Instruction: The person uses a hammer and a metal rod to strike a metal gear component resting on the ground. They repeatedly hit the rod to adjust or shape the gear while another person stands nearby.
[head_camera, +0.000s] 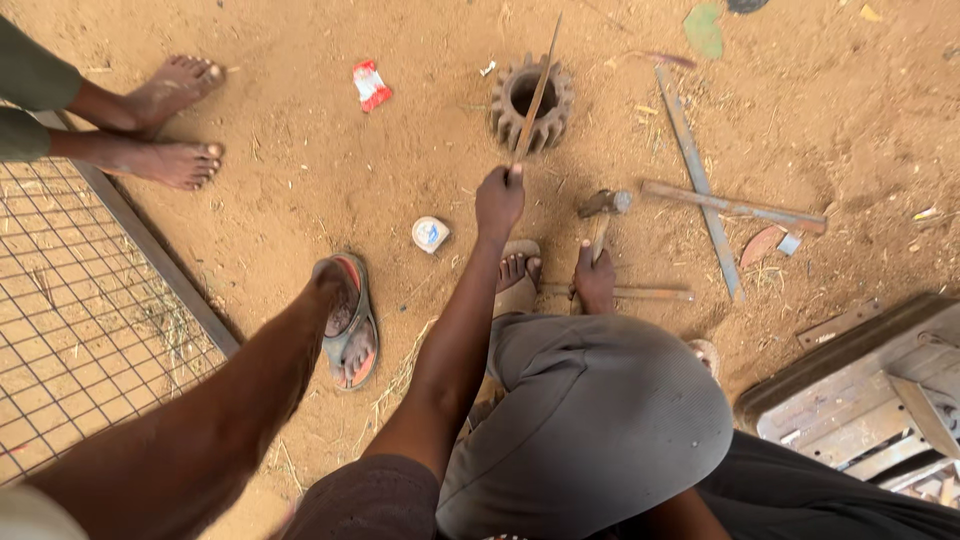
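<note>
Head view: left hand (499, 200), arm outstretched, grips a thin rod (537, 95); right hand (594, 280) clasps a hammer (603, 205) low.

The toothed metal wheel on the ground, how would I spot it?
Start at the bare sandy ground at the top middle of the view, just beyond the left hand gripping a thin flat strip. The gear lies flat there, under that strip. It alone is round, rusty, ringed with chunky teeth around a dark centre hole.

Bare sand lies open left of the gear (531, 101). Right, crossed bars (700, 185) and a hammer (603, 208) block; a mesh frame (90, 300) bounds the near left.
</note>
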